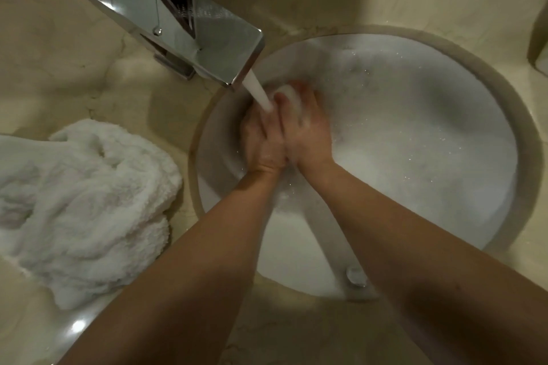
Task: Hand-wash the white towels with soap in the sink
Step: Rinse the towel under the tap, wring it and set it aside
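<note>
My two hands are pressed together in the round white sink [287,249], under the stream of water [258,91] that runs from the tap. A small white lump [287,95] sits in my right hand [308,130], whose fingers curl round it; I cannot tell whether it is soap or bunched towel. My left hand [261,142] lies against the right one with its thumb on the lump and its fingers curled down. Foamy white water [415,133] fills the basin's right side. A crumpled white towel [80,204] lies on the counter left of the sink.
A square chrome faucet [178,24] juts over the sink's back left rim. The beige marble counter [59,68] surrounds the basin. A small chrome knob [356,275] sits at the sink's front wall. Part of a pale object [540,38] shows at the right edge.
</note>
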`<control>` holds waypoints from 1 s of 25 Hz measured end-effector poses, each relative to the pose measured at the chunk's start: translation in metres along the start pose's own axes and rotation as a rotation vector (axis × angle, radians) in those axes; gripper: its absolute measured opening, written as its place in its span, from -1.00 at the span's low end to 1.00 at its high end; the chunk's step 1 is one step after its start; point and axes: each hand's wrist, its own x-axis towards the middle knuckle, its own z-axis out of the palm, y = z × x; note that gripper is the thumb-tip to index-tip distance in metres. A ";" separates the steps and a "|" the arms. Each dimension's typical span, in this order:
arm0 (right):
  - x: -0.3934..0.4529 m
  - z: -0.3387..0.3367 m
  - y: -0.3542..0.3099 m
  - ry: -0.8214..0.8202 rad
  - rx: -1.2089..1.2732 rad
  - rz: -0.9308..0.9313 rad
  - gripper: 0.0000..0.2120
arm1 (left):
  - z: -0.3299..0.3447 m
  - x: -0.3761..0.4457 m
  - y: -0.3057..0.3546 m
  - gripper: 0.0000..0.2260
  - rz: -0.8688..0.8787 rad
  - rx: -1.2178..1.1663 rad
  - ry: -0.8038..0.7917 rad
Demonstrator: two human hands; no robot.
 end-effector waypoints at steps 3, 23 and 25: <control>0.008 -0.003 0.013 -0.109 0.042 0.100 -0.33 | -0.003 0.006 -0.018 -0.56 0.057 -0.025 -0.049; 0.036 -0.023 0.015 -0.210 0.106 0.156 -0.76 | 0.026 0.004 -0.010 -0.54 0.353 0.898 0.229; 0.026 -0.027 0.017 -0.157 0.133 0.199 -0.74 | 0.027 -0.010 -0.013 -0.31 0.279 1.063 0.490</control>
